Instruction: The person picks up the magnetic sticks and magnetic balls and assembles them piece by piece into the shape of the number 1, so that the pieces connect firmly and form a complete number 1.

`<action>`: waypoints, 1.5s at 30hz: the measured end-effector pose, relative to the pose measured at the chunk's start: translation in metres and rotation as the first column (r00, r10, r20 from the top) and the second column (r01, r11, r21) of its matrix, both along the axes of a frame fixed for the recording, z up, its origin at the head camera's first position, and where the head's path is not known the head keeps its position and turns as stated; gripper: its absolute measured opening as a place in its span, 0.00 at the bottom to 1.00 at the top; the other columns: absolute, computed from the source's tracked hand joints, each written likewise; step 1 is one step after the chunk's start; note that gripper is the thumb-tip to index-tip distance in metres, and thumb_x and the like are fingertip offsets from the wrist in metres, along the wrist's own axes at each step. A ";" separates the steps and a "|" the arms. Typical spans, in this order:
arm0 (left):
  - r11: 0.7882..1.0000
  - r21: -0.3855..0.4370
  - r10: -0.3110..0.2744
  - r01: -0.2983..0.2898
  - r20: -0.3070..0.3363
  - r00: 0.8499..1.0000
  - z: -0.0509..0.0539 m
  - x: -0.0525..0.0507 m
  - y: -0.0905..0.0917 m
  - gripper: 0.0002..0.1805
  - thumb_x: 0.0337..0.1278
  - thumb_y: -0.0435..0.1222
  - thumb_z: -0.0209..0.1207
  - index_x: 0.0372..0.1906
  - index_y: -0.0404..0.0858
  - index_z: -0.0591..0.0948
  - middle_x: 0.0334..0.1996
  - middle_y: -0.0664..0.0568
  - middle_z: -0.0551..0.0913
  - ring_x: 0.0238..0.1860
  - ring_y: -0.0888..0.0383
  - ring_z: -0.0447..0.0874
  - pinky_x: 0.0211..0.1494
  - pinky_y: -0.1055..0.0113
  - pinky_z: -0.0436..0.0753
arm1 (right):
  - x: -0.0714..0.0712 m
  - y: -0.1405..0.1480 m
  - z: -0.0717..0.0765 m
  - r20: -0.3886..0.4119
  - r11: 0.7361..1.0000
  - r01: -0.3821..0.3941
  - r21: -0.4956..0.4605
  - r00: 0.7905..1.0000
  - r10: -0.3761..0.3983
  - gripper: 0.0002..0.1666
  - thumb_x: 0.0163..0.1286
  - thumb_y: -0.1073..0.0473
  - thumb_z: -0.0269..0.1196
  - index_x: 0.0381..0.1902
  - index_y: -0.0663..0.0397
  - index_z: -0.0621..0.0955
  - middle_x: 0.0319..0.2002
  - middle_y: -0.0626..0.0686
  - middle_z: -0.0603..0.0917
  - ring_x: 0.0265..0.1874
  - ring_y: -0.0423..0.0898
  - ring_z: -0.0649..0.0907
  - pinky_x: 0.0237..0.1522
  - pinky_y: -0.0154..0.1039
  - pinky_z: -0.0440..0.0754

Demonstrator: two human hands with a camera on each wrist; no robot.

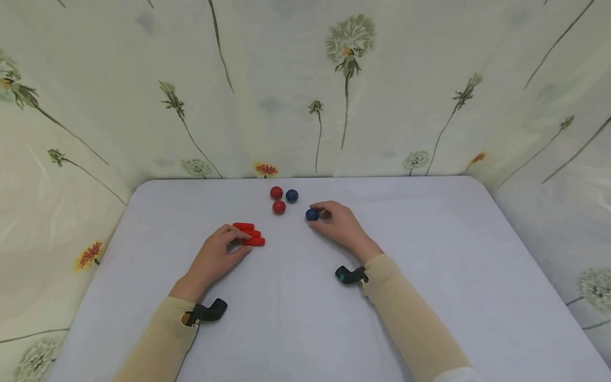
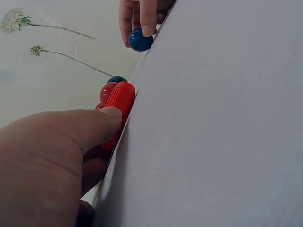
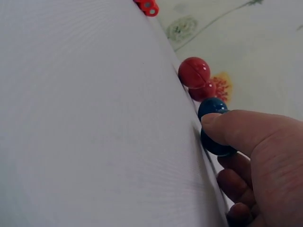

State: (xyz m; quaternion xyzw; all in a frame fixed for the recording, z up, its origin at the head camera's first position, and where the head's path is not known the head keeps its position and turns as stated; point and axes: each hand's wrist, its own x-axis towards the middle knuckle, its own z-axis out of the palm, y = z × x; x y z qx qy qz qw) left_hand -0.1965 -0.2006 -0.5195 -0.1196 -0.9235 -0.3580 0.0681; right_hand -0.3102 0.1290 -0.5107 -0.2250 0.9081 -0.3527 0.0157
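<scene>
sticks [image 1: 254, 242], three in number and all red, are laid side by side on the left half of the white worktop [image 1: 296, 318], one behind another as seen from above. the nearest of them is pressed by the thumb of the left hand [image 1: 215, 260], and its grip is clamped on the sticks; how many are caught between the fingers cannot be told, since the far fingers are partly hidden. by the right hand [image 1: 340, 225] a dark blue ball [image 1: 312, 215] is pinched between thumb and fingers, that grip being clamped on it; whether the ball is lifted off the surface cannot be told. between the two hands and a little farther back, a small cluster is formed by two red balls [image 1: 279, 207], one behind the other, and a second blue ball [image 1: 292, 196] placed to the right of the rear one. both forearms are covered by beige sleeves [image 1: 410, 318], and a small black camera [image 1: 212, 310] is worn at each wrist. the worktop is bordered at the back and sides by a pale sheet [image 1: 281, 132] printed with dandelions.
</scene>
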 end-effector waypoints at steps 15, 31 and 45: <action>1.000 0.013 0.004 -0.004 0.000 1.000 -0.003 -0.001 -0.001 0.14 0.57 0.40 0.70 0.48 0.50 0.84 0.50 0.58 0.77 0.51 0.58 0.76 0.53 0.57 0.80 | 0.002 0.007 -0.004 -0.038 0.997 -0.054 -0.051 0.998 0.052 0.24 0.63 0.44 0.70 0.56 0.40 0.83 0.51 0.43 0.83 0.51 0.41 0.79 0.55 0.45 0.75; 1.000 -0.020 -0.016 0.015 -0.048 0.999 -0.004 -0.001 -0.003 0.12 0.59 0.39 0.68 0.48 0.49 0.85 0.43 0.60 0.77 0.45 0.62 0.75 0.50 0.60 0.79 | 0.003 0.010 -0.002 -0.017 0.996 -0.072 -0.060 0.997 0.071 0.24 0.67 0.45 0.66 0.59 0.40 0.82 0.52 0.44 0.83 0.51 0.42 0.80 0.54 0.46 0.75; 1.000 -0.026 -0.015 0.014 -0.028 0.999 -0.002 0.000 -0.002 0.13 0.58 0.40 0.69 0.48 0.49 0.85 0.42 0.59 0.78 0.44 0.60 0.75 0.49 0.59 0.79 | 0.002 0.012 -0.003 0.015 0.997 -0.054 -0.063 0.998 0.055 0.25 0.66 0.41 0.67 0.59 0.39 0.82 0.54 0.42 0.83 0.53 0.41 0.79 0.54 0.45 0.75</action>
